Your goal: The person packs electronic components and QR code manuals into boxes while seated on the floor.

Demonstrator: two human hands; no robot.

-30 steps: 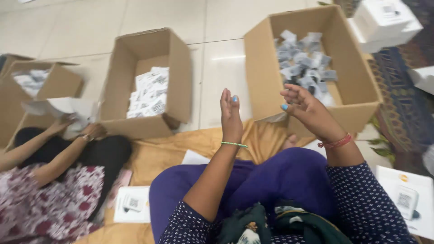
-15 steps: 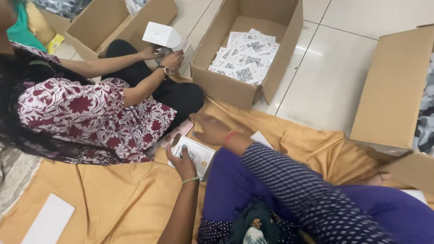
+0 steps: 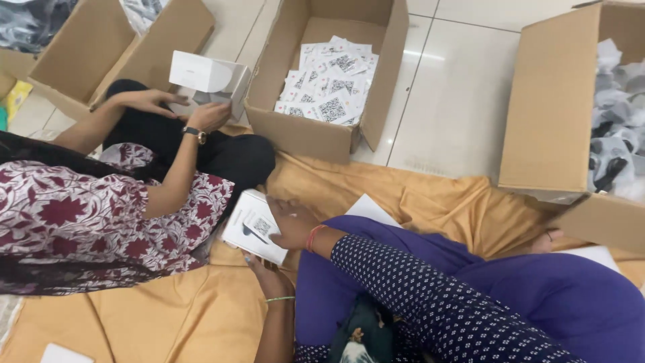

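A small white box (image 3: 254, 226) with a dark picture on its lid lies tilted over the orange cloth (image 3: 168, 316), beside my purple-clad knee. My left hand (image 3: 266, 270), with a green bangle at the wrist, grips its lower edge from beneath. Reaching across in a dotted blue sleeve, my right hand (image 3: 293, 222), with a red bangle at the wrist, rests on the box's right side. Part of the box's underside is hidden by my fingers.
A co-worker in a maroon flowered top sits at my left, both hands on an opened white box (image 3: 201, 72). Three cardboard cartons stand around: one with white printed packets (image 3: 329, 91), one at right with grey-white items (image 3: 615, 134), one at back left (image 3: 121, 40). White sheets (image 3: 371, 208) lie on the cloth.
My view swung left from the right-hand carton. Both hands dropped from raised and empty to the white box by my knee and took hold of it. The co-worker lifted her white box.
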